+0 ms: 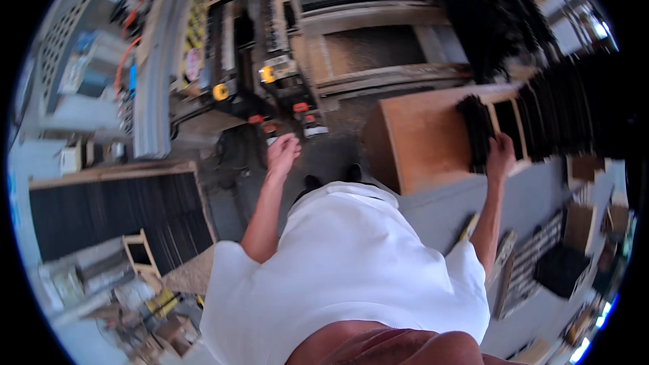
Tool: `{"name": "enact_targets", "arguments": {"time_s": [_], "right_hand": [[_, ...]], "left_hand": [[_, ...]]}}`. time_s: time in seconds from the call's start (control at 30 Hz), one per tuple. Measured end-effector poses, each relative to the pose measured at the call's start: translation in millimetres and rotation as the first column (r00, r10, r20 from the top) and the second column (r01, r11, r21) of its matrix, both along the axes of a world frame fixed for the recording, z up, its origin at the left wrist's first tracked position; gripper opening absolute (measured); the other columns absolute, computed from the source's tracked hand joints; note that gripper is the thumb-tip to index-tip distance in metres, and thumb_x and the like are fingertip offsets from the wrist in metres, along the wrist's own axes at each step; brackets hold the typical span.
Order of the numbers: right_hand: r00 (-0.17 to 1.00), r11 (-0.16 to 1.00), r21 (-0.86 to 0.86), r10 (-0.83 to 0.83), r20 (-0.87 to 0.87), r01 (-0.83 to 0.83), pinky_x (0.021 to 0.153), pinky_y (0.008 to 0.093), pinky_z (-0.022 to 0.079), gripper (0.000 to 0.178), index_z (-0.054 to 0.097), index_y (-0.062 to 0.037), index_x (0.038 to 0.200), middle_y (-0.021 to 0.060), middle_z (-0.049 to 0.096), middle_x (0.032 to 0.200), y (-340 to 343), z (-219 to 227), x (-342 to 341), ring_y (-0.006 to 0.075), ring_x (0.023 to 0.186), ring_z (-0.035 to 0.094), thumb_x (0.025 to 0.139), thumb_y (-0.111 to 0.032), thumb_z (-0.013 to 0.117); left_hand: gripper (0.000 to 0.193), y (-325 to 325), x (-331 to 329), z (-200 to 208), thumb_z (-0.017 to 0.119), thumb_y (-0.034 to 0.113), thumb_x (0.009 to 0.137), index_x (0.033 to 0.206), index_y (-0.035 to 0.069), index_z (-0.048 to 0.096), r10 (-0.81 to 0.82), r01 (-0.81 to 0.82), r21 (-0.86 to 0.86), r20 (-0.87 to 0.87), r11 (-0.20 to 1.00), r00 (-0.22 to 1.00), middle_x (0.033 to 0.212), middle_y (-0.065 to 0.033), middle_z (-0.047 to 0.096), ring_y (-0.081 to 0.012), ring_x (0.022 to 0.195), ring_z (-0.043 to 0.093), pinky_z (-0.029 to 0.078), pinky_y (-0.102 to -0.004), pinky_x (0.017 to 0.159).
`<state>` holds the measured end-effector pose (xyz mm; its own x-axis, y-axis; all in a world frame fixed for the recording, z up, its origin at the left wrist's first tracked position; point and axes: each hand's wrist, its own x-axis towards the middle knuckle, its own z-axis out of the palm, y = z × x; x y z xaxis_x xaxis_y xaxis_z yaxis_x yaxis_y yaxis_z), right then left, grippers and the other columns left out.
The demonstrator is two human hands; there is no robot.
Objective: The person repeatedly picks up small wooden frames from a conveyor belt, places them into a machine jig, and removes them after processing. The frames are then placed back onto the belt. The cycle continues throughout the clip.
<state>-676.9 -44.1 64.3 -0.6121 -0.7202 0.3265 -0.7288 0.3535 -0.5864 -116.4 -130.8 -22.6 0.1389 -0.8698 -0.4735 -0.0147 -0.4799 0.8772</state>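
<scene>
White shirt (351,250) nearest. Right hand (500,153) grasps the pale wooden frame (520,128) at the wooden box's (429,135) right end, dark stack (561,108) alongside. Left hand (284,152), left of the box, fingers curled; grip on anything: cannot tell. Risks, 2: crooked pull could topple the stack; careless reach could knock knuckles on the orange-marked machine arm (301,108).

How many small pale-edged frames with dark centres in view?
2 visible: one frame at the right hand, between dark stacks; another lower left, by the dark strips. More may be hidden in the stacks.
</scene>
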Motion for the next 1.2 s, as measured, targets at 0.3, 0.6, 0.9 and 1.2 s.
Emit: {"name": "enact_targets", "arguments": {"time_s": [0.3, 0.6, 0.9, 1.2], "right_hand": [[0.984, 0.989, -0.116, 0.110, 0.141, -0.094, 0.076, 0.0284, 0.048, 0.023, 0.064, -0.0018, 0.109, 0.0073, 0.061, 0.097, -45.2, 69.7, 75.8, 0.0150, 0.081, 0.056, 0.087, -0.008, 0.067], [0.939, 0.951, -0.124, 0.300, 0.166, -0.282, 0.075, 0.0258, 0.045, 0.019, 0.063, 0.0006, 0.104, 0.0050, 0.060, 0.091, -101.6, 87.9, 166.0, 0.0123, 0.079, 0.053, 0.085, -0.002, 0.066], [0.942, 0.965, 0.010, 0.255, 0.220, -0.263, 0.060, 0.0275, 0.041, 0.021, 0.065, -0.0039, 0.099, 0.0032, 0.050, 0.075, -125.8, 82.1, 245.5, 0.0130, 0.067, 0.047, 0.079, -0.002, 0.070], [0.893, 0.905, 0.020, 0.416, 0.172, -0.425, 0.058, 0.0243, 0.038, 0.023, 0.064, -0.0013, 0.099, 0.0012, 0.051, 0.075, -182.9, 100.7, 288.6, 0.0096, 0.066, 0.045, 0.077, 0.005, 0.069]], "left_hand": [[0.025, -120.9, 58.8, 43.7, 0.056, 0.019, 0.095, 0.113, 0.001, 0.060, 0.259, -0.272, -0.313, -0.083, 0.910, 0.962, 0.093, -0.0066, 0.066, -0.0125, 0.074, 0.064, 0.054, -0.0252, 0.065], [0.041, -329.7, 99.4, 70.7, 0.057, 0.030, 0.095, 0.122, 0.000, 0.052, 0.241, -0.350, -0.244, -0.386, 0.904, 0.891, 0.103, -0.0099, 0.063, -0.0224, 0.092, 0.063, 0.054, -0.0372, 0.081], [0.065, -509.1, 108.5, 52.4, 0.061, 0.048, 0.088, 0.128, 0.000, 0.042, 0.379, -0.464, -0.013, -0.558, 0.886, 0.738, 0.116, -0.0176, 0.051, -0.0342, 0.106, 0.054, 0.051, -0.0510, 0.090], [0.043, -531.0, 101.0, 50.2, 0.057, 0.016, 0.093, 0.127, -0.002, 0.039, 0.465, -0.624, 0.022, -0.687, 0.781, 0.559, 0.117, -0.0202, 0.050, -0.0341, 0.108, 0.055, 0.056, -0.0476, 0.086]]}}
